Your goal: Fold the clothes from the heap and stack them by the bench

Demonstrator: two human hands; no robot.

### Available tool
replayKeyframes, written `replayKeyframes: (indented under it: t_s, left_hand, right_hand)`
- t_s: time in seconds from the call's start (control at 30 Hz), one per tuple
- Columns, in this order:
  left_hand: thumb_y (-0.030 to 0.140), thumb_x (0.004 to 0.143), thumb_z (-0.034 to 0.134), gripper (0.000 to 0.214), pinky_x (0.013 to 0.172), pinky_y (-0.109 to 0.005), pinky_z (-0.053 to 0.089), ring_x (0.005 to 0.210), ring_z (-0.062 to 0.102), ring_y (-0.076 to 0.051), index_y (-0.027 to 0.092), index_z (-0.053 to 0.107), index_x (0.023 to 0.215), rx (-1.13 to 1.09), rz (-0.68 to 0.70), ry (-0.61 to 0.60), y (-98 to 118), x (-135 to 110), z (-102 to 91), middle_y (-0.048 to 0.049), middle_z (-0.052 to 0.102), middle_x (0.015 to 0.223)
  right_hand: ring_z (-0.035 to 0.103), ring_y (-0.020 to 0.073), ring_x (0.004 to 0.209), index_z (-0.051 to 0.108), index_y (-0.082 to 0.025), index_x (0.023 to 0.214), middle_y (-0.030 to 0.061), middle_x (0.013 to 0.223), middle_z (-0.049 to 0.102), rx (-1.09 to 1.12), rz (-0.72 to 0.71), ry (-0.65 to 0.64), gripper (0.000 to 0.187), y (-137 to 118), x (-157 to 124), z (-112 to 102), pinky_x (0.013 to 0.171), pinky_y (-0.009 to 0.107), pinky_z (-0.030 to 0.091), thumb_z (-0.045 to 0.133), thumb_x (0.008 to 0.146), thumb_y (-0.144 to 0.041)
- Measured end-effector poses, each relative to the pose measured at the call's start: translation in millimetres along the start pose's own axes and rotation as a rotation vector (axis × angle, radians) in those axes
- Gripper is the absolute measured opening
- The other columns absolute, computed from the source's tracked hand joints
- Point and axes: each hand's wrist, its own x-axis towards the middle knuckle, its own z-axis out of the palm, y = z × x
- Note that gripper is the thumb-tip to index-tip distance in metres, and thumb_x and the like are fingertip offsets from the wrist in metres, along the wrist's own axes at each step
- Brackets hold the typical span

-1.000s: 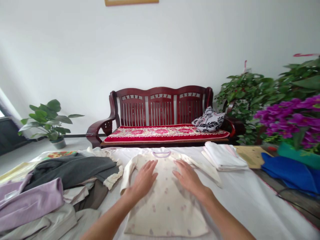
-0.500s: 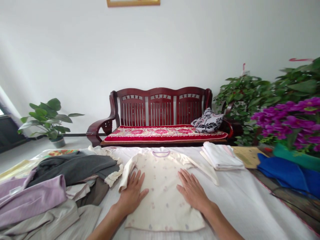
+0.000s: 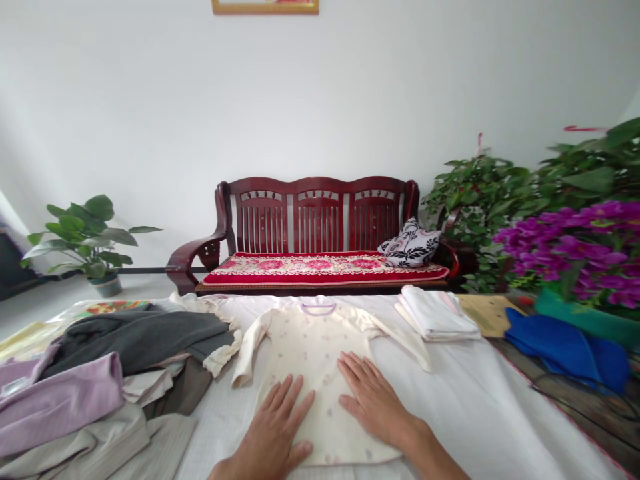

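A small cream top (image 3: 311,347) with faint pink and purple dots and a lilac neckline lies spread face up on a white cloth-covered table (image 3: 480,400), sleeves out to both sides. My left hand (image 3: 275,437) lies flat on its lower left part, fingers stretched and apart. My right hand (image 3: 370,400) rests flat on the lower right part, fingers extended too. Neither hand holds anything.
A pile of unfolded clothes (image 3: 100,373), grey, lilac and beige, fills the table's left side. A folded white stack (image 3: 435,320) sits at the back right beside a brown board (image 3: 487,313) and blue cloth (image 3: 565,347). Beyond are a red wooden bench (image 3: 320,247) and potted plants (image 3: 575,227).
Both hands have slid down the top from near the neckline toward its hem, staying flat on the fabric. The camera has shifted slightly.
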Motion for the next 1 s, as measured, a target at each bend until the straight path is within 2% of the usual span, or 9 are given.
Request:
replayKeyframes:
  t_s: [0.1, 0.17, 0.3, 0.4, 0.53, 0.7, 0.8, 0.9, 1.0]
  left_hand:
    - [0.052, 0.095, 0.05, 0.069, 0.119, -0.056, 0.026, 0.149, 0.019, -0.035, 0.034, 0.024, 0.156, 0.017, 0.01, 0.017, -4, -1, 3.2, -0.009, 0.018, 0.163]
    - [0.049, 0.094, 0.053, 0.07, 0.119, -0.056, 0.026, 0.149, 0.02, -0.035, 0.034, 0.023, 0.156, 0.033, 0.008, 0.022, -4, 0, 4.6, -0.0088, 0.017, 0.163]
    - [0.042, 0.093, 0.057, 0.073, 0.119, -0.056, 0.026, 0.149, 0.02, -0.035, 0.035, 0.023, 0.156, 0.054, -0.005, 0.024, -2, 1, 8.0, -0.0082, 0.017, 0.163]
    - [0.039, 0.091, 0.06, 0.074, 0.12, -0.056, 0.025, 0.149, 0.019, -0.035, 0.036, 0.025, 0.156, 0.039, -0.022, 0.019, -1, 1, 9.0, -0.0071, 0.016, 0.163]
    - [0.033, 0.088, 0.064, 0.077, 0.12, -0.056, 0.023, 0.15, 0.017, -0.034, 0.036, 0.027, 0.155, 0.02, -0.061, -0.017, 1, 3, 5.2, -0.007, 0.015, 0.163]
    - [0.033, 0.089, 0.062, 0.073, 0.12, -0.056, 0.023, 0.15, 0.018, -0.033, 0.035, 0.029, 0.154, -0.008, -0.082, -0.081, 5, 6, -3.0, -0.008, 0.018, 0.163]
    - [0.031, 0.088, 0.062, 0.074, 0.12, -0.056, 0.022, 0.15, 0.017, -0.033, 0.035, 0.03, 0.154, -0.014, -0.089, -0.086, 6, 7, -5.2, -0.0078, 0.018, 0.163]
    - [0.031, 0.086, 0.064, 0.074, 0.121, -0.056, 0.022, 0.15, 0.019, -0.033, 0.036, 0.032, 0.153, -0.032, -0.086, -0.056, 5, 5, -4.4, -0.0065, 0.02, 0.163]
    - [0.03, 0.087, 0.062, 0.069, 0.121, -0.055, 0.023, 0.149, 0.023, -0.032, 0.034, 0.037, 0.151, -0.089, -0.094, -0.012, 4, 3, -3.2, -0.0051, 0.026, 0.162]
  right_hand:
    - [0.04, 0.0251, 0.141, 0.05, -0.02, 0.144, 0.008, 0.152, 0.047, 0.004, 0.071, 0.122, 0.053, 20, 5, -2, 0.118, 0.043, 0.029, 0.046, 0.094, -0.038]
    - [0.052, 0.0239, 0.129, 0.061, -0.021, 0.131, 0.0089, 0.138, 0.06, -0.017, 0.184, 0.267, 0.042, 37, 7, -9, 0.11, 0.039, 0.038, 0.047, 0.093, -0.03]
    - [0.059, 0.0279, 0.111, 0.066, -0.02, 0.118, 0.0096, 0.12, 0.068, -0.216, 0.464, 0.509, 0.036, 68, 1, -29, 0.094, 0.04, 0.045, 0.053, 0.085, -0.018]
    - [0.058, 0.031, 0.107, 0.065, -0.019, 0.119, 0.0115, 0.117, 0.068, -0.372, 0.589, 0.518, 0.039, 86, -9, -38, 0.087, 0.042, 0.045, 0.056, 0.081, -0.016]
    - [0.062, 0.0309, 0.101, 0.069, -0.019, 0.113, 0.0134, 0.106, 0.071, -0.388, 0.661, 0.409, 0.034, 100, -15, -48, 0.08, 0.041, 0.044, 0.047, 0.086, -0.016]
    - [0.066, 0.0279, 0.084, 0.072, -0.025, 0.097, 0.0097, 0.094, 0.074, -0.026, 0.79, 0.273, 0.031, 83, 8, -86, 0.064, 0.034, 0.039, 0.043, 0.088, -0.029]
    - [0.065, 0.0244, 0.082, 0.072, -0.023, 0.083, 0.0062, 0.084, 0.073, 0.308, 0.598, 0.318, 0.029, 57, 33, -105, 0.064, 0.03, 0.039, 0.05, 0.085, -0.04]
    - [0.063, 0.0191, 0.071, 0.073, -0.018, 0.094, 0.005, 0.079, 0.072, 0.759, 0.351, 0.263, 0.047, 41, 54, -107, 0.06, 0.027, 0.041, 0.046, 0.086, -0.056]
    - [0.061, 0.0167, 0.064, 0.071, -0.016, 0.105, 0.0051, 0.079, 0.071, 0.899, 0.381, 0.356, 0.053, 49, 62, -91, 0.058, 0.026, 0.043, 0.046, 0.084, -0.057]
